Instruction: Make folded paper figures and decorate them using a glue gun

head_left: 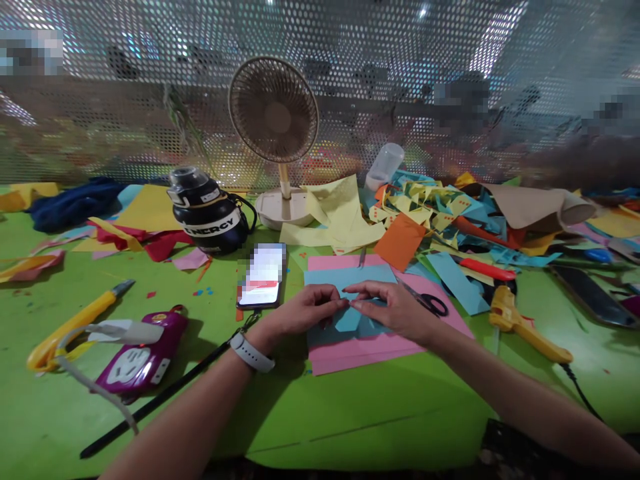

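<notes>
A small light-blue paper cutout (349, 321) is held between my two hands, over the stacked sheets. My left hand (316, 310) pinches its left side with thumb and forefinger. From the right, my right hand (385, 305) grips it with thumb and fingertips close together; part of the cutout is hidden behind the fingers. Beneath lie a blue paper sheet (345, 275) and pink paper (360, 357). Scissors (434, 305) with dark handles rest on the pink paper, right of my right hand.
A phone (261, 275) lies left of the sheets, near a black bottle (210, 213) and a fan (274, 110). Paper scraps (425, 207) pile up behind. A yellow glue gun (527, 327) lies right; a purple power strip (143, 357) and yellow cutter (75, 330) lie left.
</notes>
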`<state>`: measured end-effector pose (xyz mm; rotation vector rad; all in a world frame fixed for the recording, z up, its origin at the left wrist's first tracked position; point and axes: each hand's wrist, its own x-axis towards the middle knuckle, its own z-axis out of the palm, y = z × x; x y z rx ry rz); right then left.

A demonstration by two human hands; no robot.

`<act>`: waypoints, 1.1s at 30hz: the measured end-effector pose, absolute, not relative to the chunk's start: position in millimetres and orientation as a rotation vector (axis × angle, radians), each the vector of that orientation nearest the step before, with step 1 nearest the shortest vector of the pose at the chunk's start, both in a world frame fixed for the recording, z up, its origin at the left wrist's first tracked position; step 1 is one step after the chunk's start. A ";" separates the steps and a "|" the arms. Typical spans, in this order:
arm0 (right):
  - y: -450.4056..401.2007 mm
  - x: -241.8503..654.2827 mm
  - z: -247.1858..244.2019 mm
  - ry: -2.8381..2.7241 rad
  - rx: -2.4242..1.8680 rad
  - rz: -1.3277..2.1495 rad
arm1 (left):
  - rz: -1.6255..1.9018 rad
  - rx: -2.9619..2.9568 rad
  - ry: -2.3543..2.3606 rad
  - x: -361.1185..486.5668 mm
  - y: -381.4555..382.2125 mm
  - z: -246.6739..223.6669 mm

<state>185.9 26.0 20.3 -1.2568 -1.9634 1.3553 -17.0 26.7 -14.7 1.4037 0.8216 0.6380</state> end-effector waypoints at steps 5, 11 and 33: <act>29.0 190.0 15.3 -1.903 -1.263 1.410 | 0.672 1.364 0.847 -17.7 25.8 -14.6; 33.9 196.8 17.1 -1.836 -1.278 1.389 | 0.930 1.202 1.035 -16.7 29.5 -16.3; 36.4 197.1 16.8 -2.140 -1.208 1.090 | 0.821 1.531 1.068 -6.2 18.8 -11.4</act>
